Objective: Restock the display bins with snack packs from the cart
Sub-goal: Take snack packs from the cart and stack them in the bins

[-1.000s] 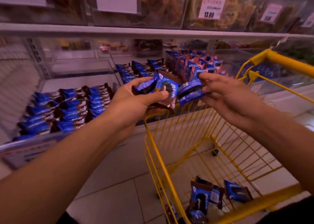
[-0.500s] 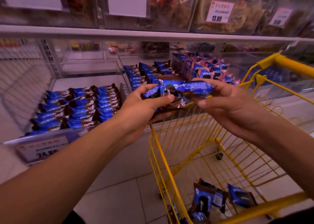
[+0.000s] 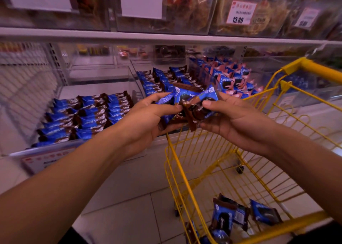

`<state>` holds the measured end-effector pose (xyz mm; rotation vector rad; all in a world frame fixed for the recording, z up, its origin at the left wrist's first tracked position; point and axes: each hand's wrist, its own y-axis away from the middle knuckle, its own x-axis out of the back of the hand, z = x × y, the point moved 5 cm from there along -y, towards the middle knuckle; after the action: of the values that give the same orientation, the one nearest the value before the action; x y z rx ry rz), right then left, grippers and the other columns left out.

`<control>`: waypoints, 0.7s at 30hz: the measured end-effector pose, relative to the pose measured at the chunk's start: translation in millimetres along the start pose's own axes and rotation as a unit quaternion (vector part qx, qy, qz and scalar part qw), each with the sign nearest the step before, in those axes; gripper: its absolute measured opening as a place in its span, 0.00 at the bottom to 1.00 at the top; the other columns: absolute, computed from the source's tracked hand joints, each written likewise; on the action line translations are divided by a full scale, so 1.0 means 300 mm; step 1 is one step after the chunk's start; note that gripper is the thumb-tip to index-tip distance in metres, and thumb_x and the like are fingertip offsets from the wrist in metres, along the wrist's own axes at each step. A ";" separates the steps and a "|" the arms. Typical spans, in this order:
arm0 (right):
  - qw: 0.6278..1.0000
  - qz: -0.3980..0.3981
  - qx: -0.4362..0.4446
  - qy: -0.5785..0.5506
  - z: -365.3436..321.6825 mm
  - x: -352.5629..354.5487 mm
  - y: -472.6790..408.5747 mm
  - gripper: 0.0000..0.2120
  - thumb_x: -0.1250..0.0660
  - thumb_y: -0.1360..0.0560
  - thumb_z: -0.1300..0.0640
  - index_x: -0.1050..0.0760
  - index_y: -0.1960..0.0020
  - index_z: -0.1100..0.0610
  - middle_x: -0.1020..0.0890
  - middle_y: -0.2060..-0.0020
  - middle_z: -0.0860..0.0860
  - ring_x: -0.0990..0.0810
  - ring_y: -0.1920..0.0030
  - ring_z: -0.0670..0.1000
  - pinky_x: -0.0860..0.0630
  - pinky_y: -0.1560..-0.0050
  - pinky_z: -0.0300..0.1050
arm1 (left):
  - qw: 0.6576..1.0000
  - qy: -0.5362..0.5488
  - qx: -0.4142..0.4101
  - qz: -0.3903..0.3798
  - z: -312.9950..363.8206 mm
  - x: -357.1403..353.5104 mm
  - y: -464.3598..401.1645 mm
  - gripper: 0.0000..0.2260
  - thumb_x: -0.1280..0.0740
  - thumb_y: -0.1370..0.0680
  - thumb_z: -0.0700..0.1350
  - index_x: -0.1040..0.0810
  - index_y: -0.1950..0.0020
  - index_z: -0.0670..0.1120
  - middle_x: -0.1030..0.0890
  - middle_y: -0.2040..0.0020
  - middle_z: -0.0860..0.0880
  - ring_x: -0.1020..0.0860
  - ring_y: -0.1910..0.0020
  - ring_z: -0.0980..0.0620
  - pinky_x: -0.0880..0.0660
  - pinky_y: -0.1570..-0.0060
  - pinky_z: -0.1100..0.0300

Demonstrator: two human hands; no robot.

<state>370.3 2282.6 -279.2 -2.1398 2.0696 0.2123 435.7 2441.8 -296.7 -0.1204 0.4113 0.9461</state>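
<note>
Head view:

- Left hand (image 3: 148, 119): grip closed around a bunch of packs (image 3: 187, 103), thumb on top, fingers beneath.
- Right hand (image 3: 235, 118): grip pinching the right end of the same bunch, thumb over the dark wrapper edge.
- Bunch: blue and brown wrappers, fanned and tilted, held above the front left corner of the cart (image 3: 185, 171), just before the bins.
- Left bin (image 3: 118, 71): clear, with rows of blue packs lying flat at the front, rear part bare.
- Middle bin (image 3: 137, 81): blue packs in rows, behind the hands.
- Right bin (image 3: 238, 79): blue and pink packs.
- Cart: yellow wire; loose packs (image 3: 229, 216) on its floor.
- Upper shelf (image 3: 166, 38): clear tubs, price tag (image 3: 240, 12) reading 13.80.
</note>
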 end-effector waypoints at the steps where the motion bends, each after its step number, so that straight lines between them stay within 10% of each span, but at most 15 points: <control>1: 1.000 -0.006 -0.001 0.009 0.003 -0.005 0.001 0.17 0.30 0.30 0.57 0.20 0.42 0.52 0.15 0.50 0.51 0.16 0.56 0.48 0.19 0.59 0.40 | 1.000 -0.007 -0.003 -0.005 0.001 -0.002 0.002 0.18 0.32 0.25 0.32 0.25 0.36 0.43 0.15 0.48 0.40 0.15 0.50 0.42 0.17 0.51 0.48; 8: 0.994 0.028 -0.040 -0.094 0.029 0.008 -0.009 0.14 0.30 0.29 0.56 0.20 0.45 0.56 0.15 0.52 0.55 0.14 0.56 0.55 0.18 0.53 0.56 | 0.995 0.097 0.023 -0.019 0.006 -0.015 0.010 0.18 0.46 0.18 0.48 0.24 0.35 0.43 0.17 0.40 0.42 0.18 0.43 0.45 0.19 0.49 0.50; 13: 0.978 0.062 -0.048 -0.195 0.035 0.006 -0.013 0.12 0.32 0.31 0.58 0.18 0.49 0.59 0.17 0.47 0.58 0.16 0.50 0.56 0.18 0.60 0.47 | 0.994 0.103 -0.008 0.022 0.009 0.023 0.016 0.23 0.32 0.27 0.33 0.26 0.33 0.46 0.18 0.44 0.38 0.15 0.58 0.48 0.20 0.65 0.57; 21: 0.991 0.008 0.018 -0.135 -0.065 -0.041 -0.035 0.09 0.33 0.29 0.57 0.17 0.53 0.57 0.15 0.59 0.53 0.16 0.61 0.49 0.18 0.61 0.43 | 0.997 -0.009 -0.069 0.028 0.070 0.106 0.042 0.27 0.25 0.33 0.38 0.24 0.35 0.40 0.15 0.46 0.41 0.15 0.48 0.44 0.18 0.57 0.57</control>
<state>380.3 2291.0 -257.4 -1.9501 1.9227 0.4357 447.9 2479.1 -289.0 -0.2270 0.3342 1.0292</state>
